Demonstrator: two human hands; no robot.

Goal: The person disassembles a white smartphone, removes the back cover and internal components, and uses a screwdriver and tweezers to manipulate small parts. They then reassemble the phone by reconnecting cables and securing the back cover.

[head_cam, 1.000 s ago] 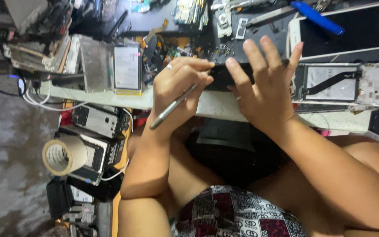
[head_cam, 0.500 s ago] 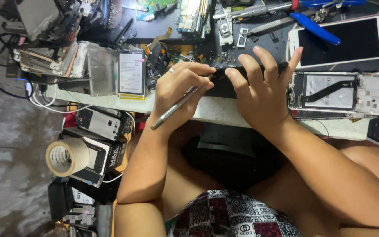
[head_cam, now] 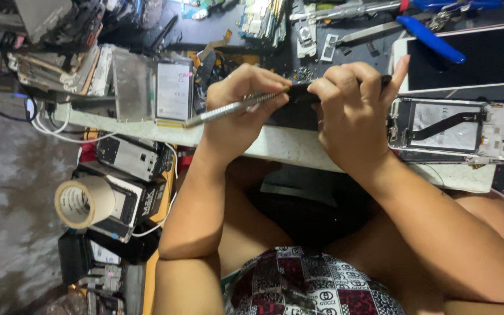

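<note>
Both forearms are rising from the lap toward the near edge of the worktop (head_cam: 298, 149), elbows bent, wrists cocked over that edge. The left hand (head_cam: 237, 111) is curling its fingers around a slim metal tool (head_cam: 228, 109), which is lying nearly level with its free end pointing left. The right hand (head_cam: 354, 114) is pinching a dark phone part (head_cam: 298, 92) between thumb and bent fingers, just above the near edge, touching the tool's tip. Beside the right hand an opened phone frame (head_cam: 456, 129) is lying at the near right edge. Farther back, a white phone (head_cam: 468, 55) is resting screen up, with a blue-handled tool (head_cam: 430, 39) partly across it.
</note>
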